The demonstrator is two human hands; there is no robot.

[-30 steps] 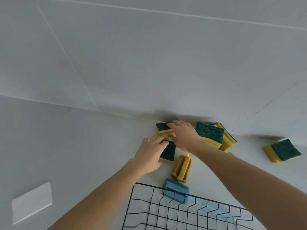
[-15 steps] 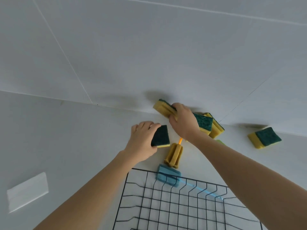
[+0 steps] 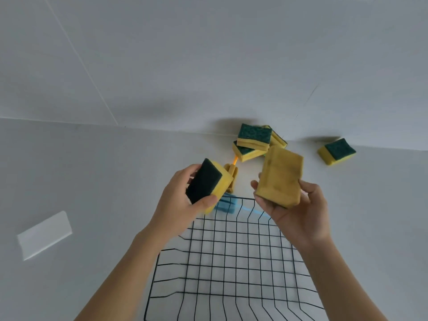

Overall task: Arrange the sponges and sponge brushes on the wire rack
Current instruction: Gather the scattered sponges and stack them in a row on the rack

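My left hand [image 3: 178,207] grips a yellow sponge with a dark green scouring face [image 3: 206,180], held above the far left corner of the black wire rack [image 3: 222,258]. My right hand [image 3: 298,214] holds a second sponge [image 3: 280,176], yellow side toward me, over the rack's far edge. A pile of three green-and-yellow sponges [image 3: 254,141] lies against the wall behind. One more sponge [image 3: 337,151] sits apart at the right. A yellow sponge brush [image 3: 232,174] and a blue sponge brush [image 3: 225,202] lie partly hidden behind my left hand.
The white counter [image 3: 92,181] meets a white tiled wall [image 3: 208,54] just behind the sponge pile. A white rectangular piece [image 3: 44,235] lies on the counter at the left. The rack holds nothing that I can see.
Both hands have lifted a sponge each off the counter and drawn back toward me over the rack. The view has tilted down, showing more of the rack.
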